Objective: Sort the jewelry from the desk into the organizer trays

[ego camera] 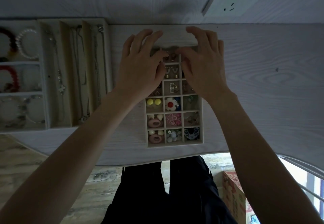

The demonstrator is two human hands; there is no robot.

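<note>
Both hands hover over the far end of a small-compartment tray [175,144]: the left hand [140,66] pinches a small ring [167,54]; whether the right hand [204,66] grips anything cannot be told. Nearer compartments hold earrings; to the left, trays [43,101] hold bracelets and necklaces. Sorting seems nearly done.

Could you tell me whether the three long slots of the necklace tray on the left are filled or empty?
Filled: each long slot of the necklace tray holds a chain lying along its length.
</note>
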